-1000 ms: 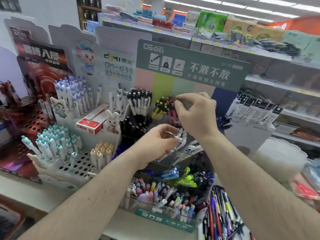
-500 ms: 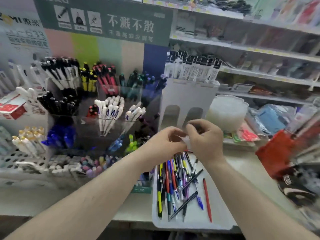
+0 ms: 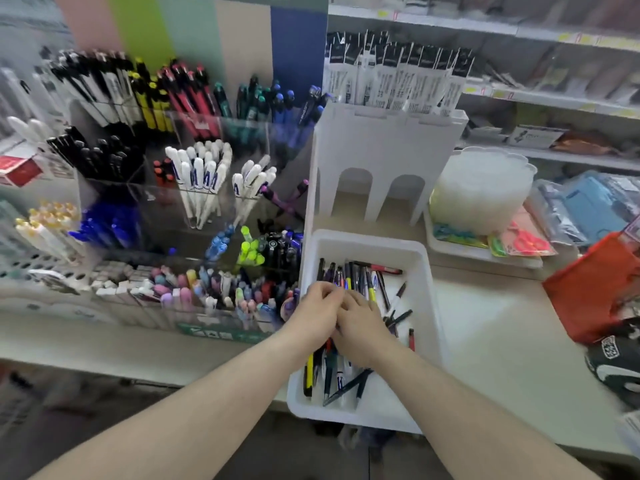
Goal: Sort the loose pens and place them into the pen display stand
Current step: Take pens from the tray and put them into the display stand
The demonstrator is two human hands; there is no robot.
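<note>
Both hands down in the white tray (image 3: 424, 271) on the loose pens (image 3: 360, 282). Left hand (image 3: 317, 315) and right hand (image 3: 362, 327) touch, fingers curled into the pile; can't tell which pen, if any, is gripped. Pen display stand (image 3: 194, 161) sits just left of tray, compartments crowded. White refill holder (image 3: 384, 147) behind tray, red bag (image 3: 595, 289) well right.

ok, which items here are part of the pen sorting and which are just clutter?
In the job:
- loose pens
- white tray holding them
- pen display stand
- left hand and right hand, both down on the pens in the tray

Just lying about:
- white refill holder
- frosted tub
- red bag
- red box
</note>
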